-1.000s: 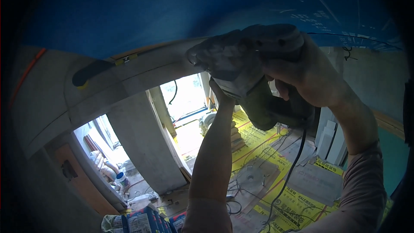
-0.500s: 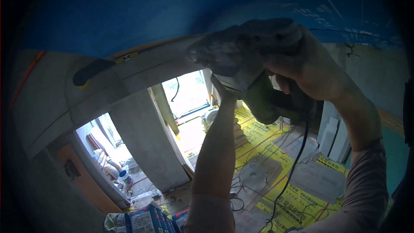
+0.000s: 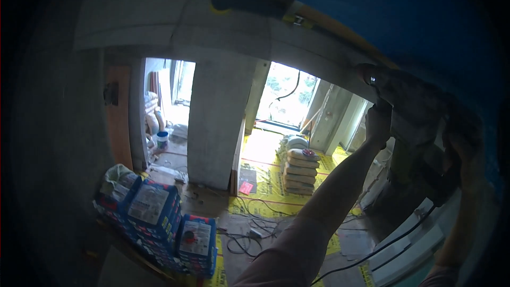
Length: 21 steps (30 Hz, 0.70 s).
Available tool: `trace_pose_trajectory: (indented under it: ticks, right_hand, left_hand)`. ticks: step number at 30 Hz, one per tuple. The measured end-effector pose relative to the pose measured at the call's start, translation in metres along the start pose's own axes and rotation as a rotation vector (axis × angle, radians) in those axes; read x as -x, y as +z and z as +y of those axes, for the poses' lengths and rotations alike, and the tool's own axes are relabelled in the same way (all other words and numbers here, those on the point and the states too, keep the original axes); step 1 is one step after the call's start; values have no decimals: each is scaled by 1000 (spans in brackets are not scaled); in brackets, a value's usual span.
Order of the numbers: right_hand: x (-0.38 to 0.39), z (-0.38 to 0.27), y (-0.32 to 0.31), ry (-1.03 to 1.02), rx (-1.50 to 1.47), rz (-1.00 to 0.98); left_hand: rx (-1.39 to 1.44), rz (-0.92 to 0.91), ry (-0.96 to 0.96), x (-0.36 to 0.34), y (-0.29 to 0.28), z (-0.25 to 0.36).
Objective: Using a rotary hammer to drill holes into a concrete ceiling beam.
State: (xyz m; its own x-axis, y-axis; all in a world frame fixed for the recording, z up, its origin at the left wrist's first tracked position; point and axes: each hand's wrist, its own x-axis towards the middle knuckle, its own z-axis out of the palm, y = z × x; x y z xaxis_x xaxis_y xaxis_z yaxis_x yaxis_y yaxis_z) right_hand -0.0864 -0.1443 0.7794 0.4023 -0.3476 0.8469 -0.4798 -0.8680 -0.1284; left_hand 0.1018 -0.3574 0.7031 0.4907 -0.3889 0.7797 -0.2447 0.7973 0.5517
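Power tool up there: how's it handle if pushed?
The power tool is probably hefty: bulky, with left hand and right hand both on it. Likely stiff, given its blocky shape. The black cord should flex and drag, hanging in a curve.

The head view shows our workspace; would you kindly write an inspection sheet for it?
Surface: blue panel overhead, alongside a grey beam; contact with the tool unclear.
Job's things: one dark tool, held up at the right.
Clutter: blue packs stacked lower left; sacks piled near the window; a bucket at left.
Grips: left grip around the tool's front; right grip around its rear, dimly lit.
Cables: black cable trailing down from the tool; loose cables tangled on the floor.
Surroundings: yellow sheeting over part of the floor; grey wall between two bright openings.
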Motion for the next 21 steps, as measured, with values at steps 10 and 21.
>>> trace_pose_trajectory:
  ticks: [10, 21]
  right_hand:
    - [-2, -11, 5, -161, 25, -41]
    - [-4, -28, 13, 10, -145, -90]
  left_hand:
    - [77, -23, -141, 4, 8, 1]
    - [72, -47, -106, -2, 1, 4]
